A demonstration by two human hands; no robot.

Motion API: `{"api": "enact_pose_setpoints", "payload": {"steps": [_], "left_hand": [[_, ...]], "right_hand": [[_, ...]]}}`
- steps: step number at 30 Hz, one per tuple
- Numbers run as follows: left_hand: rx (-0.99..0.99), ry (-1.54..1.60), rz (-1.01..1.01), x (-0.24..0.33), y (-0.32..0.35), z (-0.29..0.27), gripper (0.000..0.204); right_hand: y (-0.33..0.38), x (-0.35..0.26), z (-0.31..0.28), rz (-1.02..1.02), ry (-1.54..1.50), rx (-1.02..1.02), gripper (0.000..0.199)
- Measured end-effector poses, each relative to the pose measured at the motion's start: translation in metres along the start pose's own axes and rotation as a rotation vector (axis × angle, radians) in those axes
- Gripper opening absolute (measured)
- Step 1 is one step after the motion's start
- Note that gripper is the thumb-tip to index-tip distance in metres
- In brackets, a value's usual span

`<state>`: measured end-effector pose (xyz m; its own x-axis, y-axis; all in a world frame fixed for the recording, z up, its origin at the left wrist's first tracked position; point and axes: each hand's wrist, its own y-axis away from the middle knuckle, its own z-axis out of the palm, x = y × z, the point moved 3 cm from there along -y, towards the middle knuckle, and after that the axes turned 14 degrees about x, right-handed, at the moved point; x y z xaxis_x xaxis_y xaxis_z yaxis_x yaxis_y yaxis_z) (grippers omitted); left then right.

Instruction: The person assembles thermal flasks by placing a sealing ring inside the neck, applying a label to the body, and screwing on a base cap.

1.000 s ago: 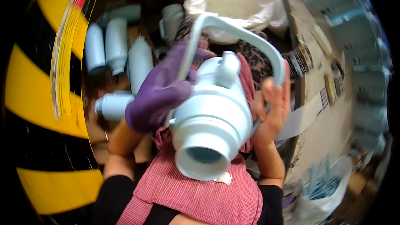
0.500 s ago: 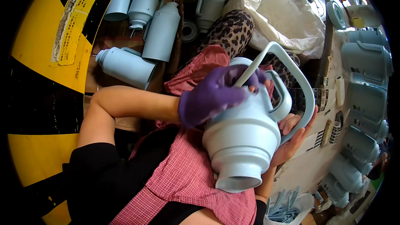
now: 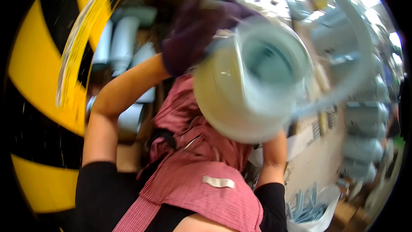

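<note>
The big pale jug [image 3: 218, 96] has been lifted and tipped, near the middle, so its open end can be looked into. Its far left side seems touched by the purple-gloved left hand [image 3: 193, 34]. The right hand is hidden; neither grip can be told.

1. The light blue vessel [image 3: 219, 94] is smeared by blur; details inside its mouth cannot be told.
2. Its loop handle [image 3: 362, 62] is blurred, and the top edge cuts off its upper bend.
3. The left hand's purple glove [image 3: 193, 34] is dark and blurred, so finger positions and grip are unclear.
4. The right hand is hidden behind the vessel; only the forearm [image 3: 274, 157] shows below.
5. The left forearm [image 3: 128, 86] partly hides the blue flasks [image 3: 124, 41].
6. The row of blue containers [image 3: 362, 118] is too blurred to count.
</note>
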<state>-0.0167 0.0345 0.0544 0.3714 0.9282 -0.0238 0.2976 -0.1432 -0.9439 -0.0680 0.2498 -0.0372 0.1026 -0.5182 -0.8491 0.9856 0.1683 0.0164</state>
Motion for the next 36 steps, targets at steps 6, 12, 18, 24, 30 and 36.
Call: {"api": "enact_pose_setpoints", "payload": {"steps": [6,12,18,24,30,36], "left_hand": [[-0.399,0.243,0.355,-0.066,0.098,0.053,0.044],[0.086,0.367,-2.009,-0.086,0.423,-0.031,0.03],[0.243,0.08,-2.551,-0.078,0.596,-0.086,0.072],[0.303,0.126,-2.557,-0.092,0.604,-0.082,0.079],[0.696,0.15,-2.193,-0.092,0.549,-0.095,0.063],[0.808,0.663,-2.335,-0.077,0.443,-0.096,0.054]], "right_hand": [[-0.022,-0.033,-0.098,0.128,0.046,0.191,0.047],[0.089,-0.222,-0.27,-0.69,-0.058,0.769,0.026],[0.089,-0.335,-0.413,-1.085,0.151,0.917,0.035],[0.033,-0.333,-0.58,-0.921,0.555,1.655,0.046],[0.047,-0.286,-0.456,-1.357,1.485,1.5,0.061],[0.026,-0.143,-0.262,-1.026,1.09,0.63,0.035]]}}
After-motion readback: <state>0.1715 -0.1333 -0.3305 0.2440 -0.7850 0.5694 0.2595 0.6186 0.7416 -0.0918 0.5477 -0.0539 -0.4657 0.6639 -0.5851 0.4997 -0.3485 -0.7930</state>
